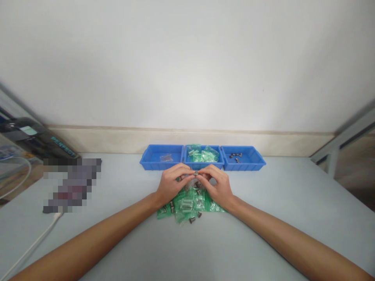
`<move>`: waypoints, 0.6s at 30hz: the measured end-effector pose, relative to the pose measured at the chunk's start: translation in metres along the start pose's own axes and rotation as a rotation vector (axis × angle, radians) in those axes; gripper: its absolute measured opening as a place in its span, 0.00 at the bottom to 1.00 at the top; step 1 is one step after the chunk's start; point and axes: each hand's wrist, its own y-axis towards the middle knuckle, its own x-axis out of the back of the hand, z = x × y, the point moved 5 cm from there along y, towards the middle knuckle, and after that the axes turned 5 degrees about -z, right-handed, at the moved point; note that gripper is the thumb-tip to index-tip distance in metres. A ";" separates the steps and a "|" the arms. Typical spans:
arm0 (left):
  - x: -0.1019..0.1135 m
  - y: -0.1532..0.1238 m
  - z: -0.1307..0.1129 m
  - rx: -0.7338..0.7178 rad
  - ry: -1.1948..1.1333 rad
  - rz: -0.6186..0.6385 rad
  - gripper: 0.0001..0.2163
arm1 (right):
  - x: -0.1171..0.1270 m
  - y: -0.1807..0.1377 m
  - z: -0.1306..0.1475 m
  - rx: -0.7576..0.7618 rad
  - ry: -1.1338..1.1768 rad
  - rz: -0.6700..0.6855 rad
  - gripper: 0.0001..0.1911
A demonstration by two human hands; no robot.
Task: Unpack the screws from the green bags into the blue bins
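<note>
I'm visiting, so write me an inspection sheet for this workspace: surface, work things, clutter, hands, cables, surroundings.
Surface: pale grey table.
Job's things: left blue tray, small packet; middle blue tray, green bags; right blue tray, dark metal parts; bag pile with loose metal parts near the hands.
Clutter: blurred-out object, dark container, at left.
Hands: left hand and right hand pinch a small metal piece.
Cables: white cable reaches the blurred-out object; pale cable at left edge.
Surroundings: white wall, beige baseboard, metal frame at right.
</note>
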 end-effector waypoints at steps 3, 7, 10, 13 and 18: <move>0.000 0.000 0.000 0.003 0.006 -0.001 0.05 | 0.000 0.000 0.000 -0.008 -0.010 0.008 0.07; 0.001 0.001 -0.002 0.001 0.004 -0.002 0.05 | 0.001 0.000 0.002 -0.001 -0.009 0.018 0.07; 0.001 0.001 -0.002 -0.003 0.008 0.004 0.04 | 0.000 0.000 0.002 0.003 -0.003 0.021 0.07; 0.000 0.001 -0.002 0.000 0.021 0.010 0.05 | 0.000 0.000 0.001 -0.008 -0.003 0.023 0.07; 0.000 0.001 -0.001 -0.002 0.021 0.000 0.06 | 0.000 0.000 0.001 -0.022 -0.004 0.017 0.07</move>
